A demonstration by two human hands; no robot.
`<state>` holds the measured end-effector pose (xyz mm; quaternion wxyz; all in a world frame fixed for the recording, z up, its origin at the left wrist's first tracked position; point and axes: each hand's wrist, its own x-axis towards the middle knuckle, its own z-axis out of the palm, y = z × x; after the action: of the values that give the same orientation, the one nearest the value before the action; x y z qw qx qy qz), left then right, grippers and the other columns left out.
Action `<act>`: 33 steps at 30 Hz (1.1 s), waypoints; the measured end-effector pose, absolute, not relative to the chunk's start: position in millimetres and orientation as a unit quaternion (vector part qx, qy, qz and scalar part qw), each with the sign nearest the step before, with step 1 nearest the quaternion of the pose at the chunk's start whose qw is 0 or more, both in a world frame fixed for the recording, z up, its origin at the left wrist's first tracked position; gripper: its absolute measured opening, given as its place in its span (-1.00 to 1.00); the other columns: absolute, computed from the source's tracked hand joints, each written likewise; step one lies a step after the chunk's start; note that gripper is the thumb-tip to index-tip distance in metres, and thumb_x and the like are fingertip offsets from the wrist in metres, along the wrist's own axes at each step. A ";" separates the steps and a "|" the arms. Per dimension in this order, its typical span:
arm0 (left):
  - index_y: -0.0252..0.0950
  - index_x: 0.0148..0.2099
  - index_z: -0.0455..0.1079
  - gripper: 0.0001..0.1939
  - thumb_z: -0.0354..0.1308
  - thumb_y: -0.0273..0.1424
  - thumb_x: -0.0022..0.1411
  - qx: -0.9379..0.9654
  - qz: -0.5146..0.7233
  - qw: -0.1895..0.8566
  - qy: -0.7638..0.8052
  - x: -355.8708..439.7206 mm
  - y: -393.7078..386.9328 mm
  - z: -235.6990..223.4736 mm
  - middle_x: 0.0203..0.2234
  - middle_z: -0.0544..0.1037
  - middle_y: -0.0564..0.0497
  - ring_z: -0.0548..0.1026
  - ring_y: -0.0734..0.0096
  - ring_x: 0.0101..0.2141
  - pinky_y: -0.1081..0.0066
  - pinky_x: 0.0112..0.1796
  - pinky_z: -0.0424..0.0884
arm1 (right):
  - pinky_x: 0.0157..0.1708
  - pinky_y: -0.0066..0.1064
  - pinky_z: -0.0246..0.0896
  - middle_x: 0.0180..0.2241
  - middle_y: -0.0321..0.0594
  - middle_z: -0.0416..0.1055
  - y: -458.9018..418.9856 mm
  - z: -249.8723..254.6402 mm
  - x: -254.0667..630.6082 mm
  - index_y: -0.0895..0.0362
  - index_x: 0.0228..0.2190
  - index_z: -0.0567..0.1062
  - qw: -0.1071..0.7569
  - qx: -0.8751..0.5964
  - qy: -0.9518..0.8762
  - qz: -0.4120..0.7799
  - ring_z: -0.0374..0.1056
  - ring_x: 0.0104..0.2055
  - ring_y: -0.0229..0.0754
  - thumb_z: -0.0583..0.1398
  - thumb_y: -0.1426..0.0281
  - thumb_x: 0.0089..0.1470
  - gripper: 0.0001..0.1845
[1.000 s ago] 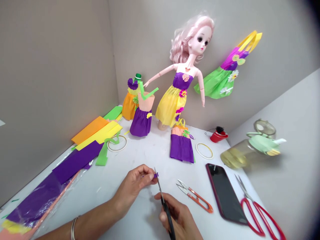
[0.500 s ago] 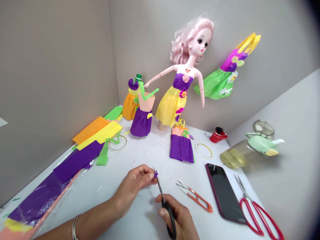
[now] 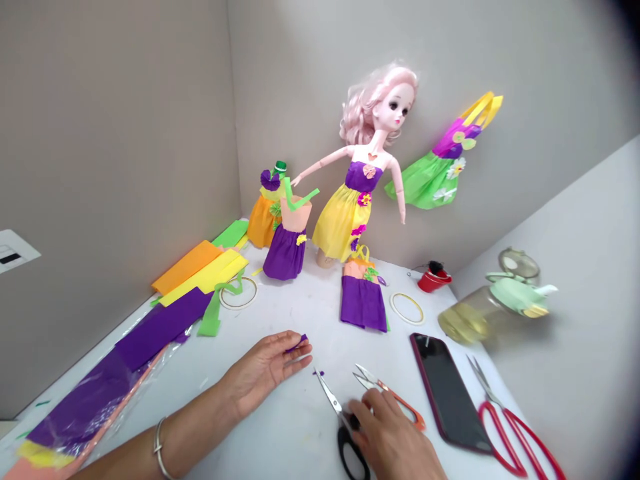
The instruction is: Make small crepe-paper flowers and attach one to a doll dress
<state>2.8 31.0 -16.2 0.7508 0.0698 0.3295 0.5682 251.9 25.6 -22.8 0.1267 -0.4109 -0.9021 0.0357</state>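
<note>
My left hand (image 3: 270, 367) pinches a small folded purple paper piece (image 3: 298, 344) between thumb and index finger, the other fingers stretched out. Black-handled scissors (image 3: 332, 397) lie on the white table, blades pointing away from me. Over their handle rests my right hand (image 3: 393, 430), its fingers apart and partly covering one loop; whether it still touches the handle is hard to see. Beneath and beyond those fingers are orange thread snips (image 3: 413, 415), partly hidden. A tiny purple scrap (image 3: 320, 373) lies by the scissor tips.
To the right lie a phone (image 3: 447, 393) and red-handled scissors (image 3: 505, 417), near a tilted-looking jug (image 3: 470, 320). A doll (image 3: 345, 213) and small paper dresses (image 3: 285, 253) stand at the back. Coloured paper sheets (image 3: 165, 327) line the left, beside a tape ring (image 3: 257, 293).
The black-handled scissors have gone from my right hand's grip above the table down onto it. That hand moved right towards the snips. My left hand's outer fingers have straightened.
</note>
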 end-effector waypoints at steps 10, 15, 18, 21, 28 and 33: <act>-0.37 -0.36 0.51 -0.97 0.29 -0.51 0.13 0.148 0.525 0.790 0.280 11.2 21.4 -10.9 -0.35 0.55 -0.03 0.50 0.34 -0.18 0.26 0.02 0.37 | -0.26 -0.32 0.37 -0.23 -0.08 0.45 49.2 40.1 206.8 0.09 -0.07 0.46 0.288 -0.312 -0.900 0.093 0.42 -0.22 -0.11 0.10 0.48 0.23 -0.74; -0.38 -0.41 0.48 -0.95 0.26 -0.54 0.10 0.165 0.520 0.796 0.262 14.3 20.5 -11.7 -0.40 0.46 0.00 0.44 0.39 -0.26 0.33 -0.08 0.40 | -0.24 -0.29 0.33 -0.21 -0.09 0.47 55.8 38.8 189.4 0.07 -0.10 0.50 0.261 -0.281 -0.921 0.071 0.38 -0.21 -0.12 0.10 0.52 0.23 -0.73; -0.38 -0.44 0.45 -0.92 0.23 -0.54 0.10 0.160 0.520 0.797 0.262 14.5 21.2 -12.2 -0.44 0.41 0.02 0.41 0.41 -0.28 0.34 -0.11 0.40 | -0.24 -0.27 0.30 -0.24 -0.09 0.48 56.5 35.1 187.3 0.11 -0.12 0.50 0.264 -0.267 -0.924 0.073 0.36 -0.23 -0.11 0.12 0.54 0.21 -0.76; -0.37 -0.46 0.42 -0.90 0.23 -0.54 0.09 0.160 0.517 0.798 0.265 15.0 21.5 -12.3 -0.46 0.38 0.03 0.38 0.43 -0.30 0.36 -0.13 0.40 | -0.25 -0.28 0.26 -0.28 -0.13 0.48 56.6 32.0 185.5 0.11 -0.18 0.49 0.278 -0.250 -0.924 0.085 0.36 -0.26 -0.13 0.12 0.58 0.19 -0.77; -0.31 -0.27 0.43 -0.83 0.15 -0.30 0.27 0.277 0.527 0.723 0.350 11.0 21.6 0.6 -0.26 0.46 -0.04 0.41 0.29 -0.10 0.29 0.02 0.31 | -0.22 -0.30 0.25 -0.29 -0.17 0.46 59.7 25.2 188.2 0.09 -0.25 0.46 0.317 -0.329 -0.859 0.230 0.36 -0.23 -0.13 0.11 0.53 0.18 -0.84; -0.23 -0.05 0.38 -0.71 0.20 -0.24 0.22 0.455 0.496 0.581 0.458 3.7 19.7 10.1 -0.07 0.48 -0.07 0.38 0.18 0.05 0.28 0.11 0.21 | -0.21 -0.39 0.22 -0.36 -0.26 0.43 63.5 30.9 189.5 0.11 -0.42 0.41 0.286 -0.444 -0.765 0.368 0.36 -0.27 -0.17 0.14 0.46 0.13 -0.91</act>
<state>3.7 19.7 10.1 0.5809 0.4550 0.4575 0.4962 189.5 63.5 30.9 0.2865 -0.4440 -0.7651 0.3679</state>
